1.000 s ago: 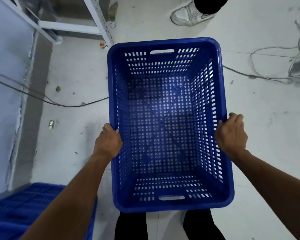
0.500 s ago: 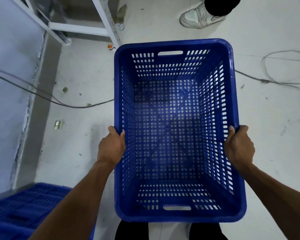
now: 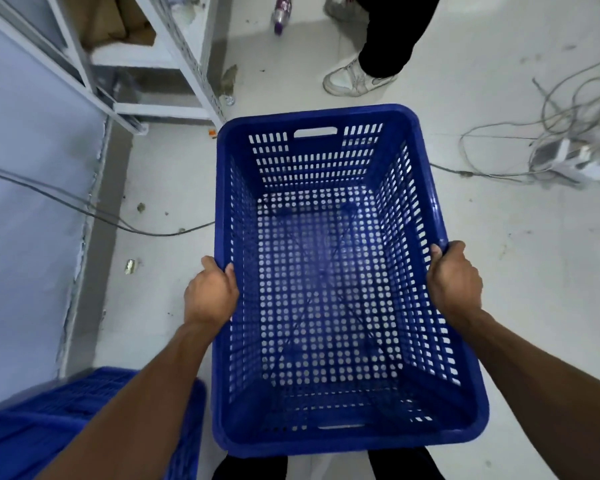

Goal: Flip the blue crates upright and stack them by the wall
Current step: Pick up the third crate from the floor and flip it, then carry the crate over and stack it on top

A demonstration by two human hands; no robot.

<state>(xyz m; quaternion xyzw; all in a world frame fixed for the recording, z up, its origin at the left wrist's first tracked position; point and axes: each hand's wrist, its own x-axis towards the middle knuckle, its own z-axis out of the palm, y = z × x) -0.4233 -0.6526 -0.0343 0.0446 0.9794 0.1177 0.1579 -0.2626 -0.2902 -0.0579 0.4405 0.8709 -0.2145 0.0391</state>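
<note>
A blue perforated crate (image 3: 329,282) is held upright in front of me above the floor, its open side facing up and empty inside. My left hand (image 3: 211,293) grips the rim of its left long side. On the opposite long side my right hand (image 3: 453,279) grips the rim. Another blue crate (image 3: 66,424) sits at the bottom left beside the wall, partly hidden by my left forearm.
A pale wall (image 3: 21,237) runs along the left. White metal shelving (image 3: 174,64) stands at the top left. A dark cable (image 3: 94,213) crosses the floor. Another person's shoe (image 3: 355,79) is just beyond the crate. Tangled white cables (image 3: 551,140) lie at the right.
The view has tilted up, showing more shelving and the other person's legs. The crate sits slightly lower and to the right in view. Both hands keep their grip on the rim.
</note>
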